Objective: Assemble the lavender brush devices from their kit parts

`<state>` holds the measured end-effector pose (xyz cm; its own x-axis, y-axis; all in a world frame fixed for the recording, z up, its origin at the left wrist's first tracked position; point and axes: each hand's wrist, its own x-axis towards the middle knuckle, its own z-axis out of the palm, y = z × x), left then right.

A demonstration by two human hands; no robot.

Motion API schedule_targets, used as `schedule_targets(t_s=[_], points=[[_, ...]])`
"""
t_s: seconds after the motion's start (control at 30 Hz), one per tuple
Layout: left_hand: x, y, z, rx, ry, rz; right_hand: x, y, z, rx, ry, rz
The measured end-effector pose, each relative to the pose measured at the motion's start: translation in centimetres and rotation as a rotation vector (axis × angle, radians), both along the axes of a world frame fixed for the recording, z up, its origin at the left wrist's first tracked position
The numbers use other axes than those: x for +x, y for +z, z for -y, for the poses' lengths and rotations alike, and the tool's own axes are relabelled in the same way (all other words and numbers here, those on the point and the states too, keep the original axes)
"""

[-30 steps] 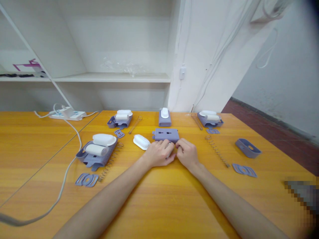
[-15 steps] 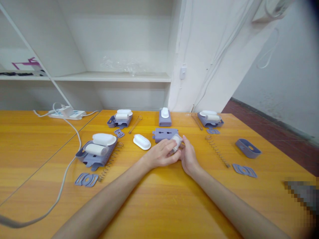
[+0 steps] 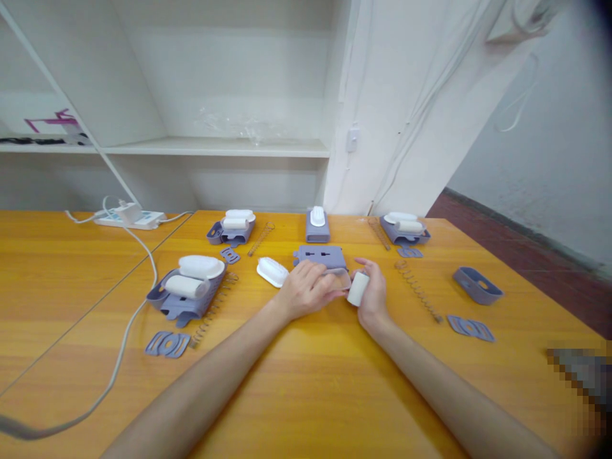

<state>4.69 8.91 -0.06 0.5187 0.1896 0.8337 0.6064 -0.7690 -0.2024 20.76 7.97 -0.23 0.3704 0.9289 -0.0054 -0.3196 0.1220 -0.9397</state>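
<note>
On the near side of the case (image 3: 322, 256), a cover (image 3: 339, 279) is being pinched by the left hand (image 3: 305, 288), while, to its right, the roll (image 3: 358, 289) is being held by the curled right hand (image 3: 374, 297), from which it could be dropped if too loosely gripped.

Looking like small workshop or hand-assembly room. Wood-grain tabletop (image 3: 296, 382) serving as workbench: purple plastic housings (image 3: 316, 257), coil springs (image 3: 419, 293) and slotted purple plates (image 3: 168, 344) lying about in repeating sets. White power strip (image 3: 148, 220) sitting at far left, grey-white cable (image 3: 125, 341) trailing toward near left. White shelving unit (image 3: 215, 152) standing along far side, crumpled clear plastic (image 3: 253, 132) resting on it. Red floor (image 3: 502, 258) showing at far right, beside plain painted wall (image 3: 549, 159).
</note>
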Motion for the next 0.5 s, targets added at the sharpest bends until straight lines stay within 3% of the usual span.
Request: schedule_targets(t_s=[0.1,0.2,0.33,0.5], points=[[0.0,0.4,0.2,-0.076,0.043,-0.061,1.5,-0.4,-1.4,0.082,-0.015,-0.03],[0.1,0.6,0.3,-0.146,0.094,-0.096,3.0,-0.9,-2.8,0.07,-0.057,-0.028],[0.1,0.5,0.1,-0.222,0.147,-0.103,3.9,-1.3,-3.7,0.02,-0.135,0.088],[0.0,0.4,0.0,-0.277,0.173,-0.083,3.5,-1.5,-4.0,0.056,-0.124,0.238]])
